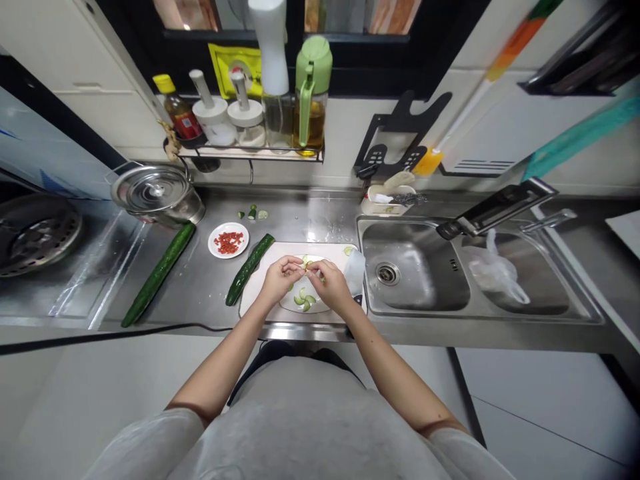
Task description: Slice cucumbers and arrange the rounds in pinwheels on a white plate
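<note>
My left hand and my right hand meet over a white plate, fingertips pinched together around thin cucumber slices at the plate's far side. Which fingers bear each slice is too small to tell. Nearer me on the plate, several cucumber slices form a pinwheel. The plate rests on a pale cutting board. At the board's right side lies a knife with a broad blade, its dark handle towards me. A cucumber leans along the board's left edge.
A longer cucumber lies further left. Beside it stand a lidded steel pot and a small plate of chopped red pieces. Cucumber ends lie behind the board. On the right is a double sink with a faucet.
</note>
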A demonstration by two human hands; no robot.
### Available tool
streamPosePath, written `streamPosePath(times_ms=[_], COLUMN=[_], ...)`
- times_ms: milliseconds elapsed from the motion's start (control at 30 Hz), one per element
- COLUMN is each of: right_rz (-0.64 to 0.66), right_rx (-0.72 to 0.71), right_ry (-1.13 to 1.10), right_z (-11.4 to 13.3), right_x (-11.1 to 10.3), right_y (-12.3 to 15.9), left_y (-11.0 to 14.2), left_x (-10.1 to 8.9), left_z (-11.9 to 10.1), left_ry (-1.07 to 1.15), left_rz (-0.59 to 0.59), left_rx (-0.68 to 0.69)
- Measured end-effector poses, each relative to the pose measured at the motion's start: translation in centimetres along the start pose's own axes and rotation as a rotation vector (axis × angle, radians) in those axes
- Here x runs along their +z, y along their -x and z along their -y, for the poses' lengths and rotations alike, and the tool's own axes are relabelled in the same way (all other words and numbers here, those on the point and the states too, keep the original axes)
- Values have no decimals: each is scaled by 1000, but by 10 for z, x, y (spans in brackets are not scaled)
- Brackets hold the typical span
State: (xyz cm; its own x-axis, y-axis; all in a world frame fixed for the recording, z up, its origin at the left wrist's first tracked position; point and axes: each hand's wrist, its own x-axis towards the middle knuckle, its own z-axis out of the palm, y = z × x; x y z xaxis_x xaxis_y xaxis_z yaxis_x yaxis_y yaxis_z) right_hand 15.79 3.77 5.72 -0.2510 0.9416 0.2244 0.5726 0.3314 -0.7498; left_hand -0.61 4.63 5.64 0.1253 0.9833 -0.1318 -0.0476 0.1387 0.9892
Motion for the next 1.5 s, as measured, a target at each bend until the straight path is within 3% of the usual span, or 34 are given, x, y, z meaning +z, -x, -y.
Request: streamPosePath(times_ms=[300,500,700,967,1500], right_rz=[125,191,329,442,488], right_rx=[40,101,207,258,264], right_ry=[47,66,171,370,452], right_z=[0,-9,-23,-24,-27], right_x=[-3,5,19,33,39], right_y=[11,23,40,43,41], left_y=[12,22,37,41,33], left_x=[2,2,-10,-3,10], left_z=[8,26,44,54,67], left_ry=[-16,-79,-576,-916,-1033], left_rz=[30,31,-127,-20,60], left_rx=[-68,-88,-109,-87,-108])
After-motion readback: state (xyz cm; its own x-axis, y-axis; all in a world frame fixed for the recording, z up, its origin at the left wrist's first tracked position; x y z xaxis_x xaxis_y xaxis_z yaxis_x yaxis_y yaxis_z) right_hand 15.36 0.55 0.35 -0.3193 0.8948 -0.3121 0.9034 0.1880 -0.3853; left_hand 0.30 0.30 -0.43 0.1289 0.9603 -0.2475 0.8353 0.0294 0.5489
